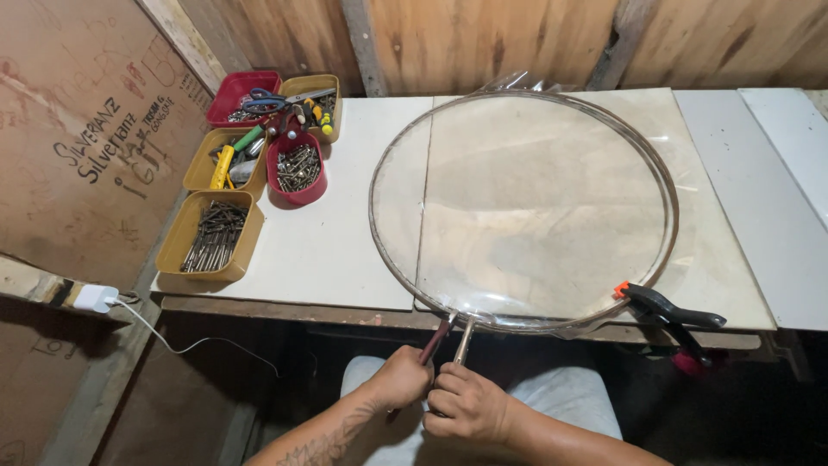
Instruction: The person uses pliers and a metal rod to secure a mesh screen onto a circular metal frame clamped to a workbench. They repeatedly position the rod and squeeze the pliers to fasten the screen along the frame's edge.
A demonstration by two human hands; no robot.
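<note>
Metal hoop [523, 211] fills the bench, black clamp [668, 309] pinning it; each hand's grip, left [401, 377] and right [466, 404], clamps its stems.

Seen from above: 2 bare forearms entering from the lower edge and converging at centre. Left hand [401, 377] closed in a fist, knuckles up, thumb side forward, wrist straight; tattooed forearm angled up from the lower left. Right hand [467, 404] closed likewise, fingers curled under, just beside the left and possibly touching it. Right forearm angled in from the lower right.
</note>
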